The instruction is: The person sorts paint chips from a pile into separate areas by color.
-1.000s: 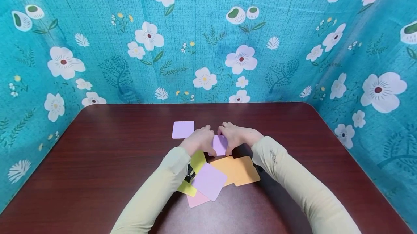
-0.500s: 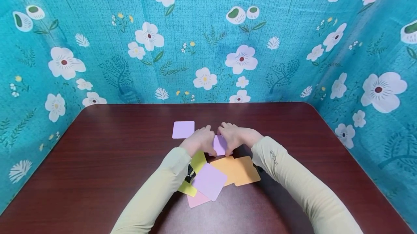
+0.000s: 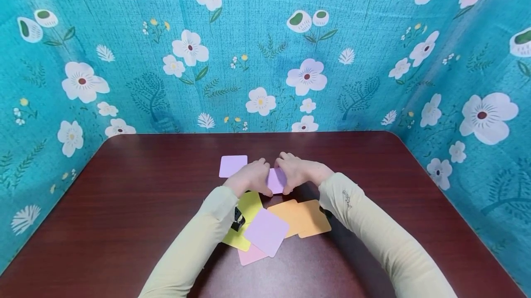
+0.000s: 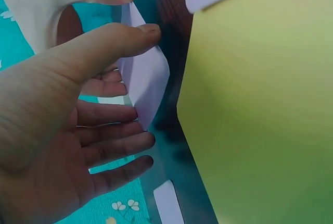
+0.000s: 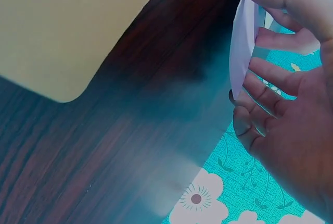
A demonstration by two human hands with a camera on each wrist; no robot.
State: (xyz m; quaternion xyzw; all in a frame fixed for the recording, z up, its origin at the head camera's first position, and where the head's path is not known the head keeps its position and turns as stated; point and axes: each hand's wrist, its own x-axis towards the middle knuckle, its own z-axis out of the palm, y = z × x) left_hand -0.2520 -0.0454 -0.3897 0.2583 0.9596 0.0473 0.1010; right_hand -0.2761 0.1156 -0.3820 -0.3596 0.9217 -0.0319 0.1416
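Note:
Both hands hold one purple square card point(image 3: 276, 181) between them near the middle of the table. On its left side is my left hand point(image 3: 254, 176), with the thumb at the near edge and the fingers at the far edge. My right hand point(image 3: 297, 171) grips the opposite side in the same way. Seen from the left wrist, the card point(image 4: 148, 83) looks slightly bent, and both thumbs lie along one edge. In the right wrist view the card point(image 5: 242, 47) shows almost edge-on. Parts of its sides are hidden behind the hands.
Another purple card point(image 3: 233, 166) lies by itself at the back left. Closer in, overlapping cards lie flat: yellow ones point(image 3: 250, 202), a purple one point(image 3: 267, 232), a pink one point(image 3: 251, 255) and orange ones point(image 3: 314, 218). A floral curtain point(image 3: 232, 58) hangs behind the dark table point(image 3: 157, 178).
Both hands and the held purple card have shifted slightly away and to the left. More of the yellow cards shows beside the left wrist. The cards lying on the table stay put.

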